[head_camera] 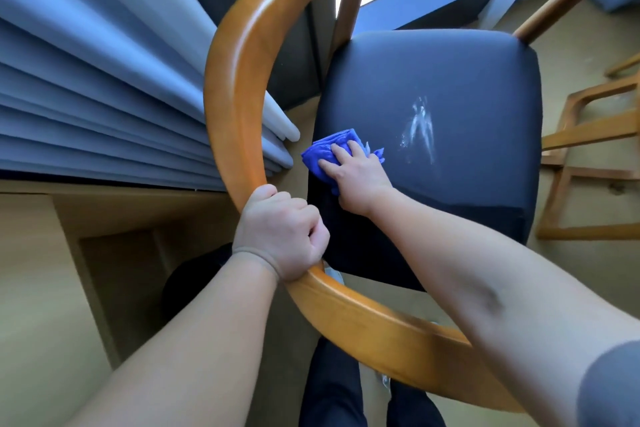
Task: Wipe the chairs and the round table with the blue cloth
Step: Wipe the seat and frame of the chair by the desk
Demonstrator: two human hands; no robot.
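1. One chair (381,326): wooden frame, viewed from above and behind.
2. Seat (450,80): dark blue, padded, squarish with rounded corners.
3. Back rail (239,80): orange-brown wood, curving round the seat's near and left edges.
4. Blue cloth (320,158): bunched, lying on the seat at its left edge, toward the near corner.
5. Left grip (280,236): closed round the back rail at its near-left bend, fingers curled over the wood.
6. Right grip (356,180): spread flat, fingers straight, pressing down on the blue cloth and covering part of it.
7. White smear (420,128): streaky, near the seat's middle, just right of the blue cloth, apart from it.
8. Second chair frame (588,156): bare wood, beyond the seat's right edge.
9. Pleated curtain (104,80): blue-grey, left of the back rail.
10. Grey sleeve (609,388): on the right upper arm.
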